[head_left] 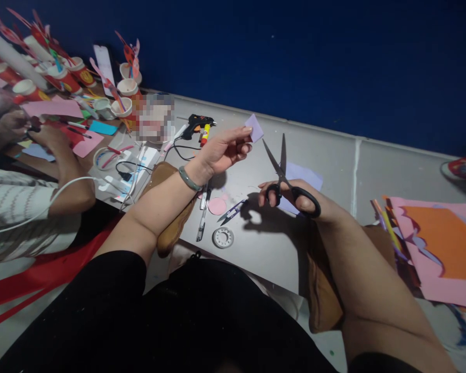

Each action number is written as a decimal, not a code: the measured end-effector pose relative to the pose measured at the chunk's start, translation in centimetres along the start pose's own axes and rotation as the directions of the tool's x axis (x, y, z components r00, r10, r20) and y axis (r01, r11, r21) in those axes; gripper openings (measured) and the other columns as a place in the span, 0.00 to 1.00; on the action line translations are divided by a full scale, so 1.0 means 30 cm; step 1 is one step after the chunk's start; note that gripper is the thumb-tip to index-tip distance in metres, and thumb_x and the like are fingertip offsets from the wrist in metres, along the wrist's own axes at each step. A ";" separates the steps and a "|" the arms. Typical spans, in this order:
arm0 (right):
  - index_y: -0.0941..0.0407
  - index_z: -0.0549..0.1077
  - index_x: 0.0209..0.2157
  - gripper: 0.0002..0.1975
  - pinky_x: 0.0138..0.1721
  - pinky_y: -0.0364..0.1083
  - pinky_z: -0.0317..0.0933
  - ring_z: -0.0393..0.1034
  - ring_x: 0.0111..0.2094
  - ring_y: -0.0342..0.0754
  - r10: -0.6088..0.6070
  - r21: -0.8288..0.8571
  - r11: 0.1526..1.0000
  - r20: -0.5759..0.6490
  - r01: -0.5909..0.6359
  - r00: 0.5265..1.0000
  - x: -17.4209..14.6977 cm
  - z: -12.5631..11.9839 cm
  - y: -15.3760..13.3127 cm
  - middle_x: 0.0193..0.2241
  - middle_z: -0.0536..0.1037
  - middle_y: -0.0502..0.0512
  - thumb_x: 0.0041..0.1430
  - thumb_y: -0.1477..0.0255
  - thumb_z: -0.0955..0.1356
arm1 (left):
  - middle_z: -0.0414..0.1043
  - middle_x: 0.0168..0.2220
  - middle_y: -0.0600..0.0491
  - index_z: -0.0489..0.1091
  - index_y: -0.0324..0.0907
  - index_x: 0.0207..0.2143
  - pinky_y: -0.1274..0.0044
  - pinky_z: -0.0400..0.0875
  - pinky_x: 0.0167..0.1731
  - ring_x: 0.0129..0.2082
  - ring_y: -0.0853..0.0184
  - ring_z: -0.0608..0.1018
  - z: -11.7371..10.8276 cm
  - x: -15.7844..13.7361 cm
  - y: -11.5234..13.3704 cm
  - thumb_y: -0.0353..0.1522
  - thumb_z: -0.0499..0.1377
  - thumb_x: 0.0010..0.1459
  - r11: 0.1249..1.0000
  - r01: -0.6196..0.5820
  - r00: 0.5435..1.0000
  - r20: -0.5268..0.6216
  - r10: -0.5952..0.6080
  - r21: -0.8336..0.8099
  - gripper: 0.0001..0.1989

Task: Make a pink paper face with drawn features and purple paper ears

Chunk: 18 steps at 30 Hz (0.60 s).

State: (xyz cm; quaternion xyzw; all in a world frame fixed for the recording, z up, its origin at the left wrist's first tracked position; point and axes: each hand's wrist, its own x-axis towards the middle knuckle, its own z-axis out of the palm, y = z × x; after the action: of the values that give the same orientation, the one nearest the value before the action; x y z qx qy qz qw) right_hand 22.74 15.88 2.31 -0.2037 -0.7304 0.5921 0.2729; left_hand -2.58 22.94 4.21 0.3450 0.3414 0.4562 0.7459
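My left hand [231, 150] pinches one separate purple piece [256, 128] beside the scissors [281, 168]; my right hand [303, 185] holds these spread open, so cutting seems unfinished

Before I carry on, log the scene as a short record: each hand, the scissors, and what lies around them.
Left hand: pinches a small purple paper piece
Right hand: holds black scissors by the handles
Scissor blades: open, apart from the small piece
Beneath right hand: larger purple sheet
Near table edge: thread snips, pink paper circle, white roll
Beyond left hand: black glue gun
Far right: orange sheet on pink
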 end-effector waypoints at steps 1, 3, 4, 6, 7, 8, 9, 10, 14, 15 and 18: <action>0.54 0.81 0.36 0.36 0.48 0.51 0.70 0.80 0.42 0.54 -0.009 0.003 1.000 0.015 0.009 1.000 -0.001 -0.002 0.005 0.37 0.85 0.59 0.67 0.33 0.71 | 0.70 0.30 0.61 0.73 0.40 0.39 0.85 0.64 0.25 0.24 0.83 0.75 0.010 -0.010 0.005 0.31 0.70 0.69 0.999 0.015 1.000 -0.011 -0.015 -0.035 0.08; 0.54 0.81 0.37 0.37 0.48 0.51 0.70 0.80 0.42 0.53 -0.032 0.007 0.999 0.029 0.031 0.999 -0.003 -0.006 0.015 0.36 0.84 0.56 0.66 0.32 0.70 | 0.70 0.29 0.62 0.75 0.40 0.42 0.87 0.63 0.24 0.23 0.83 0.75 0.028 -0.028 0.015 0.30 0.69 0.69 0.992 0.052 0.998 -0.020 -0.055 -0.111 0.06; 0.53 0.80 0.38 0.36 0.50 0.51 0.70 0.80 0.42 0.53 -0.042 0.007 0.999 0.032 0.042 0.999 -0.003 -0.007 0.019 0.35 0.84 0.55 0.67 0.32 0.70 | 0.70 0.28 0.62 0.75 0.40 0.44 0.87 0.63 0.24 0.22 0.83 0.75 0.035 -0.036 0.020 0.29 0.68 0.70 0.987 0.070 0.997 -0.021 -0.074 -0.145 0.05; 0.52 0.80 0.38 0.34 0.53 0.53 0.71 0.80 0.42 0.54 -0.057 0.011 0.998 0.031 0.057 0.998 -0.003 -0.009 0.025 0.35 0.83 0.54 0.68 0.33 0.70 | 0.69 0.27 0.63 0.76 0.39 0.45 0.87 0.62 0.23 0.21 0.83 0.74 0.046 -0.048 0.029 0.28 0.67 0.70 0.977 0.099 0.994 -0.024 -0.106 -0.189 0.03; 0.52 0.80 0.37 0.34 0.54 0.53 0.70 0.80 0.42 0.54 -0.064 0.016 0.998 0.029 0.063 0.998 -0.003 -0.009 0.027 0.35 0.83 0.54 0.68 0.33 0.70 | 0.69 0.27 0.63 0.76 0.39 0.45 0.87 0.62 0.22 0.20 0.83 0.74 0.049 -0.051 0.033 0.27 0.67 0.70 0.974 0.109 0.993 -0.030 -0.117 -0.201 0.03; 0.53 0.80 0.37 0.35 0.54 0.53 0.70 0.79 0.42 0.53 -0.067 0.022 0.998 0.028 0.066 0.997 -0.003 -0.009 0.028 0.35 0.83 0.54 0.68 0.33 0.70 | 0.69 0.27 0.63 0.76 0.39 0.45 0.87 0.61 0.22 0.20 0.84 0.74 0.052 -0.053 0.035 0.27 0.67 0.70 0.971 0.117 0.991 -0.035 -0.127 -0.208 0.03; 0.53 0.80 0.37 0.35 0.54 0.52 0.70 0.79 0.42 0.53 -0.069 0.029 0.997 0.028 0.068 0.997 -0.003 -0.009 0.029 0.35 0.83 0.54 0.67 0.33 0.71 | 0.69 0.26 0.63 0.76 0.39 0.45 0.88 0.61 0.22 0.20 0.84 0.74 0.053 -0.054 0.037 0.27 0.67 0.70 0.970 0.123 0.990 -0.038 -0.135 -0.212 0.03; 0.54 0.80 0.37 0.36 0.54 0.52 0.69 0.79 0.42 0.53 -0.070 0.036 0.997 0.028 0.069 0.997 -0.002 -0.009 0.029 0.35 0.83 0.54 0.66 0.32 0.71 | 0.69 0.26 0.63 0.76 0.39 0.45 0.88 0.61 0.22 0.20 0.84 0.74 0.054 -0.055 0.038 0.26 0.66 0.70 0.969 0.127 0.990 -0.041 -0.138 -0.213 0.03; 0.55 0.81 0.37 0.36 0.53 0.49 0.69 0.80 0.42 0.51 -0.052 0.050 0.997 0.022 0.051 0.998 -0.001 -0.008 0.025 0.36 0.84 0.55 0.66 0.33 0.72 | 0.69 0.26 0.63 0.76 0.39 0.44 0.88 0.62 0.22 0.20 0.84 0.74 0.054 -0.055 0.035 0.26 0.66 0.71 0.975 0.114 0.992 -0.031 -0.122 -0.190 0.02; 0.55 0.81 0.37 0.36 0.53 0.49 0.70 0.80 0.42 0.51 -0.048 0.049 0.998 0.023 0.047 0.999 -0.001 -0.008 0.022 0.36 0.84 0.55 0.66 0.33 0.72 | 0.69 0.27 0.63 0.76 0.39 0.44 0.88 0.62 0.22 0.20 0.83 0.74 0.053 -0.055 0.034 0.26 0.66 0.71 0.977 0.111 0.993 -0.028 -0.118 -0.183 0.02; 0.55 0.80 0.37 0.36 0.55 0.50 0.70 0.80 0.42 0.51 -0.047 0.042 0.998 0.021 0.046 0.999 -0.002 -0.007 0.014 0.37 0.85 0.56 0.67 0.33 0.71 | 0.69 0.27 0.63 0.77 0.39 0.46 0.87 0.63 0.23 0.21 0.83 0.75 0.051 -0.055 0.032 0.26 0.66 0.71 0.977 0.113 0.993 -0.019 -0.119 -0.180 0.03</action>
State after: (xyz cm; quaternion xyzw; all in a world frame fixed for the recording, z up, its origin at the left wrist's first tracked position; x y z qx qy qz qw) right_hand 22.90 16.08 1.93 -0.1744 -0.7256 0.6026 0.2827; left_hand -2.33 21.45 6.13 0.2492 0.3298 0.4458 0.7939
